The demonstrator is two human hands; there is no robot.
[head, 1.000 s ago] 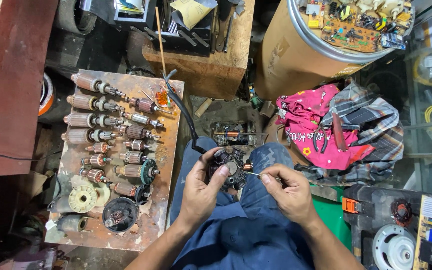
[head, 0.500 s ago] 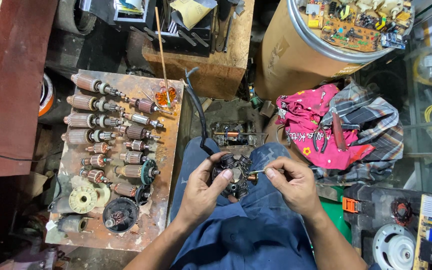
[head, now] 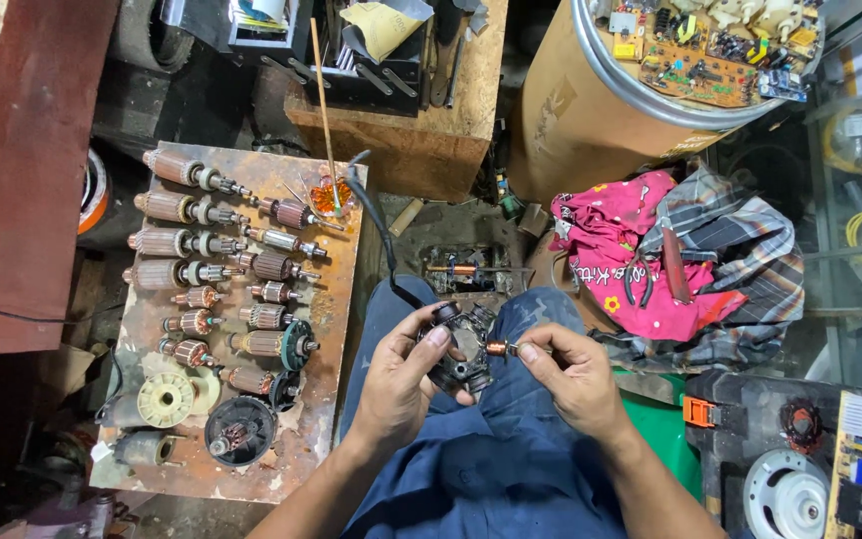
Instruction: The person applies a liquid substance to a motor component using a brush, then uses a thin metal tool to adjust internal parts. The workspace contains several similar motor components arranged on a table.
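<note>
Motor housing, small, black and round, cupped over the lap in the left hand, fingers curled close around its rim, thumb pressed on the upper edge, open face turned toward the right hand so the inside stays reachable; black cable trailing from it up and away over the knee. Right hand pinched narrow on a thin shaft, small copper armature at its tip, level with the housing's opening and touching or just beside it, hard to tell which. Blue trousers beneath, serving as a work rest. Left of the knee, a rusty board with rows of wound armatures laid side by side, larger ones at the far end, probably sorted for easy picking. Farther off, a pink floral cloth with pliers on top; beyond, a cardboard drum topped with circuit boards.
</note>
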